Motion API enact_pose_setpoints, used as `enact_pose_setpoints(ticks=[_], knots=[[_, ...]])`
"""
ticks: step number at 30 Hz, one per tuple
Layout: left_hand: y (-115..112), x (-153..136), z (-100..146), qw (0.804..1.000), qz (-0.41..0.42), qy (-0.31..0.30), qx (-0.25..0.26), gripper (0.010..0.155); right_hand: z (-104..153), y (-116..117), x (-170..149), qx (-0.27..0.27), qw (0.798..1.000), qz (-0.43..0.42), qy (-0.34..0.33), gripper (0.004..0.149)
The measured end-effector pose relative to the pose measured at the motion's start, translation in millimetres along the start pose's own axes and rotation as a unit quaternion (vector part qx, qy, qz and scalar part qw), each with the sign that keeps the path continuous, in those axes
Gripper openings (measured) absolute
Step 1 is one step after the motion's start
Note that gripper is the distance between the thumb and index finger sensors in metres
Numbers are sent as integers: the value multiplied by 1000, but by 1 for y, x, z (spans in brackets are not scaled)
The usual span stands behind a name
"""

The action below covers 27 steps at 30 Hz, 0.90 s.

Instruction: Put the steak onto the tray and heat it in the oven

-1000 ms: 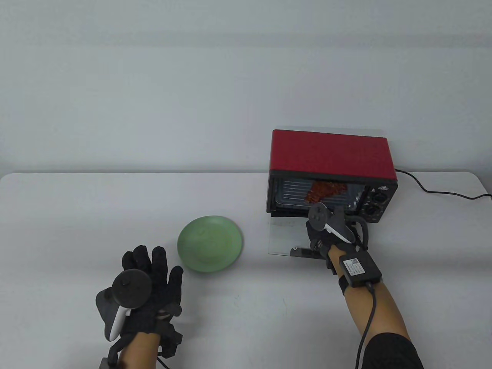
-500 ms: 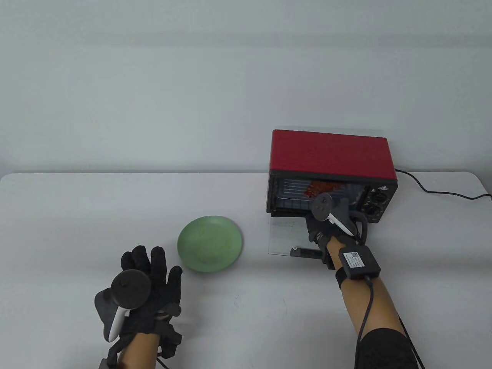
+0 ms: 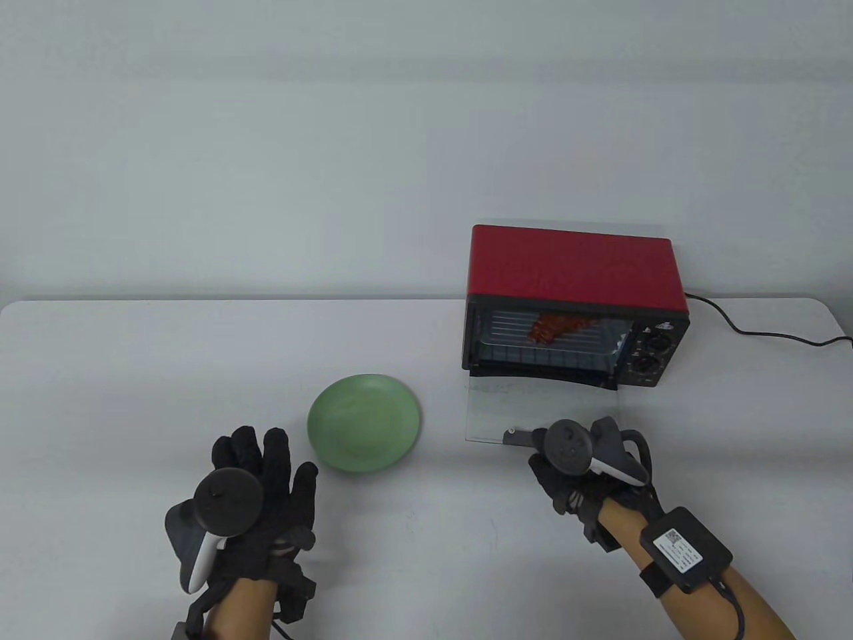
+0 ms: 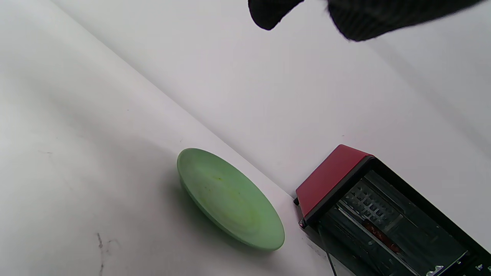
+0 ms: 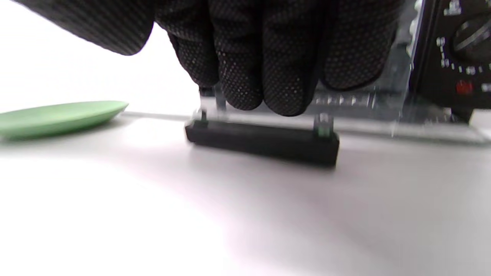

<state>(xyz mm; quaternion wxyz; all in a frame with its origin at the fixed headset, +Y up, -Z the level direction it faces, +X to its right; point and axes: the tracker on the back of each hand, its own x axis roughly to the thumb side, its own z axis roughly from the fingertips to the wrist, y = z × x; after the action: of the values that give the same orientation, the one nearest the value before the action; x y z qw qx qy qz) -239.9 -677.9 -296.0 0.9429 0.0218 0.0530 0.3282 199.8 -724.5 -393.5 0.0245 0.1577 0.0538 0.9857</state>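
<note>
At the near left of the table (image 3: 100,400), the left hand (image 3: 256,497) lies flat with its fingers straight and spread, holding nothing. Just right of it and a little farther off sits a green plate (image 3: 364,423), bare of food. Farther right stands the red toaster oven (image 3: 576,303); its glass door (image 3: 533,407) is dropped flat onto the table, and the steak (image 3: 556,327) lies on the tray (image 3: 513,337) inside the cavity. So loading looks done, and closing the door is the step in hand. Nearest on the right, the right hand (image 3: 580,477) hangs just over the door handle (image 5: 262,142), fingers (image 5: 264,61) curled down but not clearly round it; whether they touch it I cannot tell. Next it must hook the handle and swing the door up, then turn a knob (image 3: 650,364). The wrist view is blurred, and the tracker hides the fingertips from above.
</note>
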Motion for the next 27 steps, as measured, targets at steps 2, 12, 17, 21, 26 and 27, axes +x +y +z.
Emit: enact_pose_setpoints(ticks=[2,12,17,21,26,27], knots=[[-2,0,0,1000,-2,0,-2,76,9,12,-2,18,1000,15,5,60],[-3,0,0,1000,0,2,-6,76,4,36,-24,13,996,64,63,59],[-1,-2,0,1000,8,6,-5,76,7,32,-20,11,995,86,52,60],[-1,-3,-1,1000,8,9,-7,76,14,13,-14,-29,992,116,42,61],[-2,-1,0,1000,3,7,-8,76,15,-26,-13,-82,985,131,75,63],[-3,-2,0,1000,2,7,-7,76,13,-31,-13,-88,984,134,81,63]])
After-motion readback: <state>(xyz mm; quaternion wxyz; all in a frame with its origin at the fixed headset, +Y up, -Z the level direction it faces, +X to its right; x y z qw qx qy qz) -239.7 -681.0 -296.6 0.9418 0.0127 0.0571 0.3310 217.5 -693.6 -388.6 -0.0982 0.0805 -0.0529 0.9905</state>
